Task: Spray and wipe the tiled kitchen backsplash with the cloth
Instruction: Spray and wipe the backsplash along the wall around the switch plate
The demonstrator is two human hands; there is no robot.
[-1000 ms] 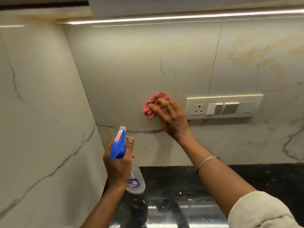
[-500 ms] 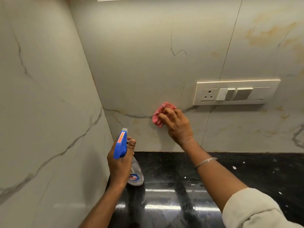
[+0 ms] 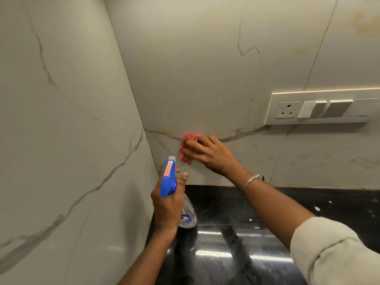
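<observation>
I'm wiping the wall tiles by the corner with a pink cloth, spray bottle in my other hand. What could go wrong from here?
1. The socket panel sits on the same backsplash, to the right of the pink cloth; spray or a wet wipe drifting there could put liquid in the socket.
2. The left hand holds the spray bottle with its nozzle near the right hand; a squeeze now would likely wet that hand, not tile.

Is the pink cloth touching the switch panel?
Apart. The head view shows bare backsplash between the pink cloth and the switch panel.
</observation>
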